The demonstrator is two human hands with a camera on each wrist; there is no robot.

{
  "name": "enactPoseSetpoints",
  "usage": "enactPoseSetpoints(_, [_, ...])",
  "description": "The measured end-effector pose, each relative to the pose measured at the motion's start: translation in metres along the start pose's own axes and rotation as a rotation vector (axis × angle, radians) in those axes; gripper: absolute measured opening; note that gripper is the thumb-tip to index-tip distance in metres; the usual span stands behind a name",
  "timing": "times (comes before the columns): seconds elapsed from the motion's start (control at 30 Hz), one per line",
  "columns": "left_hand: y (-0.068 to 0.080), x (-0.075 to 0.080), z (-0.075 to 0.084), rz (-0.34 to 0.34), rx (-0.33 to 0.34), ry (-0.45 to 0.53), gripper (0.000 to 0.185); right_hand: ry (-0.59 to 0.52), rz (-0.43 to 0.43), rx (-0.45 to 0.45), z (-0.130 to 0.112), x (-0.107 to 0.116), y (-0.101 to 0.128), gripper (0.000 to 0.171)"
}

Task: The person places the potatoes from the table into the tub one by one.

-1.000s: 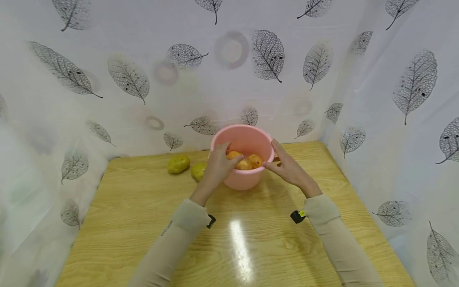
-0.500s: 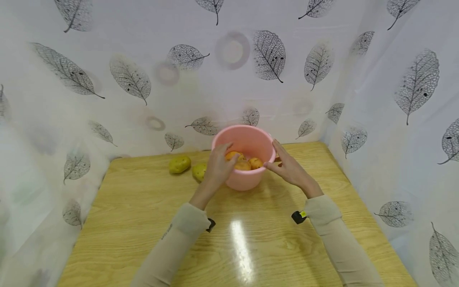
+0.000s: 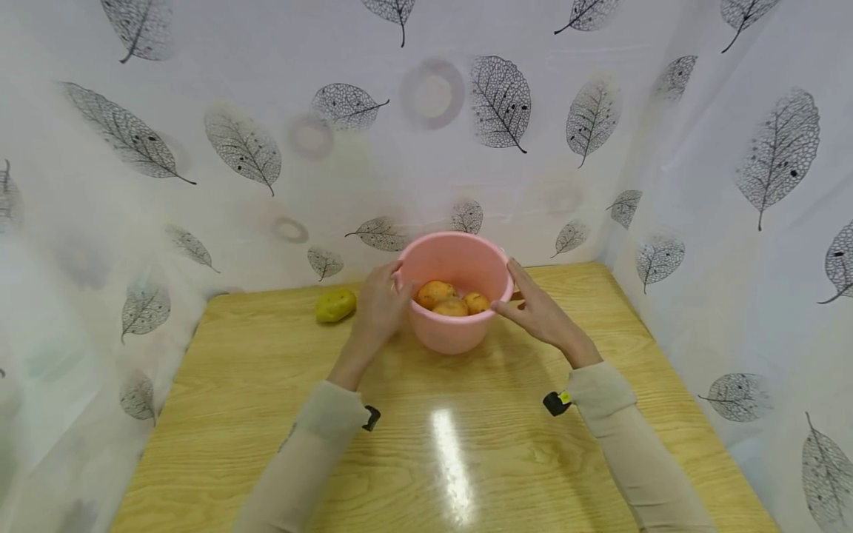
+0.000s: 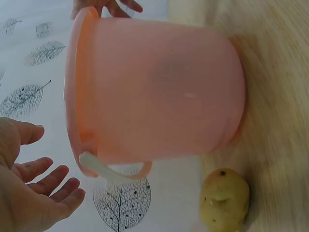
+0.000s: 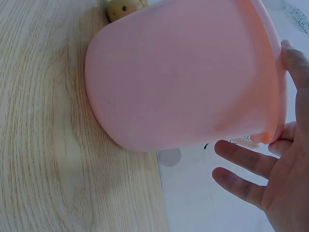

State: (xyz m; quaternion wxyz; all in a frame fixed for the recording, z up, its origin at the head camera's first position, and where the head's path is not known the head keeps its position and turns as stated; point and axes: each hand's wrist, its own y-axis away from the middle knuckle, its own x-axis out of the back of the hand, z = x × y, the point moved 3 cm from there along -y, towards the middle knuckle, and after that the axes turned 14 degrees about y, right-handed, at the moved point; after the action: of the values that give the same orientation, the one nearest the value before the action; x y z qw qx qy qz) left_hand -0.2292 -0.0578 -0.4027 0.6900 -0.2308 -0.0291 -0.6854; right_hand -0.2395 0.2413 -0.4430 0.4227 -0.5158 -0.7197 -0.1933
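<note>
A pink bucket (image 3: pixel 448 337) stands at the back of the wooden table (image 3: pixel 266 414). Three orange-brown potatoes (image 3: pixel 436 292) lie inside it. My left hand (image 3: pixel 376 311) is just outside the bucket's left wall. In the left wrist view the left hand (image 4: pixel 34 198) has straight, spread fingers, holds nothing and sits a little apart from the bucket (image 4: pixel 159 92), near its white handle (image 4: pixel 116 170). My right hand (image 3: pixel 536 311) is at the bucket's right rim with straight fingers. In the right wrist view the right hand (image 5: pixel 275 183) has its thumb against the rim of the bucket (image 5: pixel 183 72).
A yellow-green potato (image 3: pixel 335 305) lies on the table left of the bucket. The left wrist view shows a potato (image 4: pixel 224 198) close by the bucket's base. White leaf-print curtains (image 3: pixel 200 148) close in the table at the back and both sides.
My left hand has come out of the bucket, leaving a potato inside, and moved to the outside of its left wall. The right hand has stayed at the right rim.
</note>
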Motion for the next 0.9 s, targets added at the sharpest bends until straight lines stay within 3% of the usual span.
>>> enactPoseSetpoints(0.4, [0.009,0.024,-0.024,0.003,0.093,-0.005,0.057,-0.006,-0.012,0.005,0.001,0.000,0.001,0.091])
enactPoseSetpoints(0.9, [0.027,0.029,-0.069,-0.023,0.209,-0.025,0.060,-0.008,0.004,0.010,0.000,0.000,-0.001,0.091])
